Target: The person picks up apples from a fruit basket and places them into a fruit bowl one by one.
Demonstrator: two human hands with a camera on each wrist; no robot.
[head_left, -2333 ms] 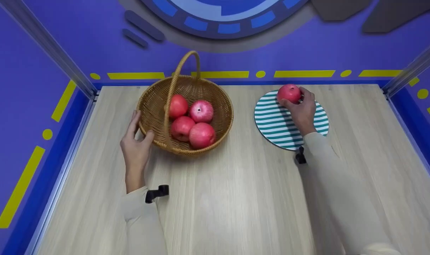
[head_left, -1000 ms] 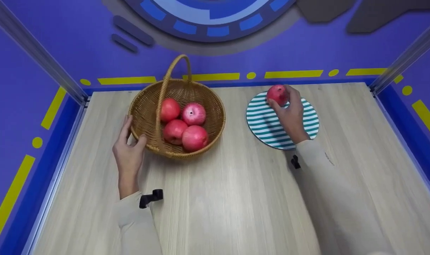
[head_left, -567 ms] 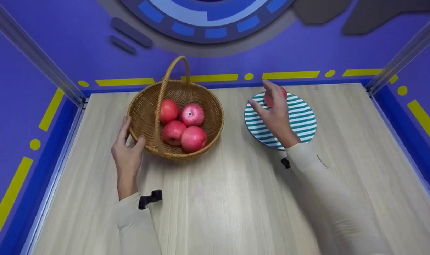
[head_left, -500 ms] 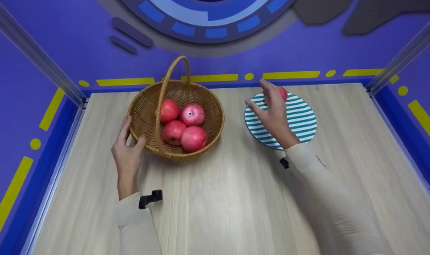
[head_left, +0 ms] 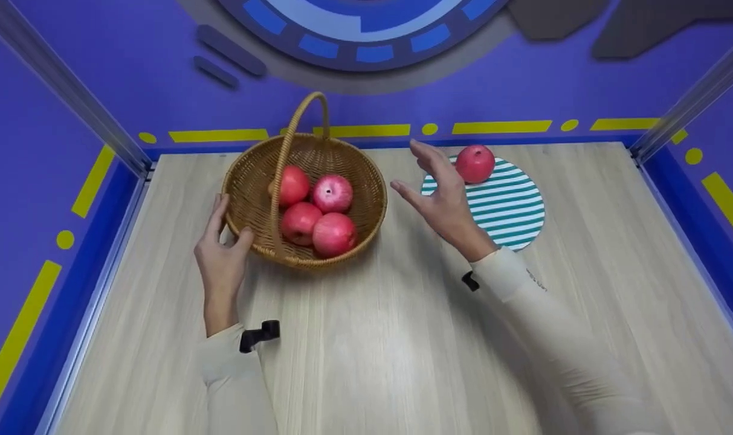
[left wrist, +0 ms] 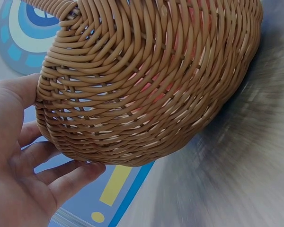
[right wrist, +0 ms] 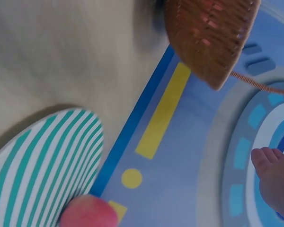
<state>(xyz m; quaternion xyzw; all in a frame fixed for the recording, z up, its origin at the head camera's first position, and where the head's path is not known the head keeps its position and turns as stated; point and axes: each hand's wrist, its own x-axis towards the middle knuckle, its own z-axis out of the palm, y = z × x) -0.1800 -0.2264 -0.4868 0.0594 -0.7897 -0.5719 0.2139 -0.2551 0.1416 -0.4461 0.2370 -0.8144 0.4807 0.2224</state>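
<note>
A wicker basket with an arched handle stands at the left, several red apples lying inside. My left hand holds its left side, thumb at the front rim and fingers round the outer wall. The left wrist view shows those fingers bent against the woven wall. At the right lies a round plate with green and white stripes. One red apple sits at its back edge. My right hand, fingers spread and holding nothing, hovers over the plate's left side, apart from the apple.
The light wood table is bounded by a blue back wall and blue side walls. The basket and plate both stand near the back wall, with a strip of bare wood between them.
My right hand has let go of the apple, leaving it on the plate's back edge, and has moved left towards the basket. The left hand stays at the basket.
</note>
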